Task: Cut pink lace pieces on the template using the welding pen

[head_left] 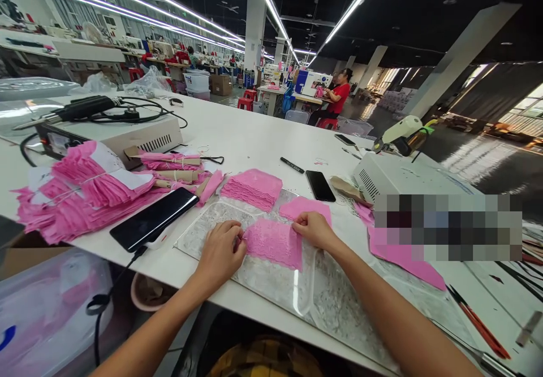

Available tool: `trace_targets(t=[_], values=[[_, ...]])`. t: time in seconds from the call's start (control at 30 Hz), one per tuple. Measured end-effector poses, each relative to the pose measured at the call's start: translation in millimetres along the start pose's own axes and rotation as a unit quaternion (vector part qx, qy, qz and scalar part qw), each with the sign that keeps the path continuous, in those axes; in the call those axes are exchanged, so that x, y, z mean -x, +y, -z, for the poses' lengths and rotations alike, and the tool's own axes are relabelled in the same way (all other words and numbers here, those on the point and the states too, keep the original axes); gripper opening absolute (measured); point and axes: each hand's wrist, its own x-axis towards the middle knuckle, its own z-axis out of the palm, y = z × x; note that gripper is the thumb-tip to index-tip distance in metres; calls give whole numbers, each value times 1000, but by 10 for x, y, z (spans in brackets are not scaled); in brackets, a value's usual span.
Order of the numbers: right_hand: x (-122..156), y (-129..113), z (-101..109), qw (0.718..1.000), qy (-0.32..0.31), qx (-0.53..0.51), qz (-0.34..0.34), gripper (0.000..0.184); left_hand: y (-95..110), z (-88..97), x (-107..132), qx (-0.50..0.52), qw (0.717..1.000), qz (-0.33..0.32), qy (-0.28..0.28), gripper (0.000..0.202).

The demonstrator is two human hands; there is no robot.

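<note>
A piece of pink lace lies flat on a clear plastic sheet at the near edge of the white table. My left hand pinches its left edge with the fingers closed. My right hand holds its upper right corner, fingers pressed on the fabric. Just behind them sit a neat stack of pink lace pieces and a single pink piece.
A large bundled pile of pink lace and a dark tablet lie to the left. A black phone, a pen and two white machines stand further back. A person in red works at a distant table.
</note>
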Motion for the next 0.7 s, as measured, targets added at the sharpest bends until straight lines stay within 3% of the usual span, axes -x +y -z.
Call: trace_targets(t=[0.7], values=[[19, 64, 84, 999, -23, -25, 25, 35, -8, -47, 12, -15, 1000, -10, 8, 12]])
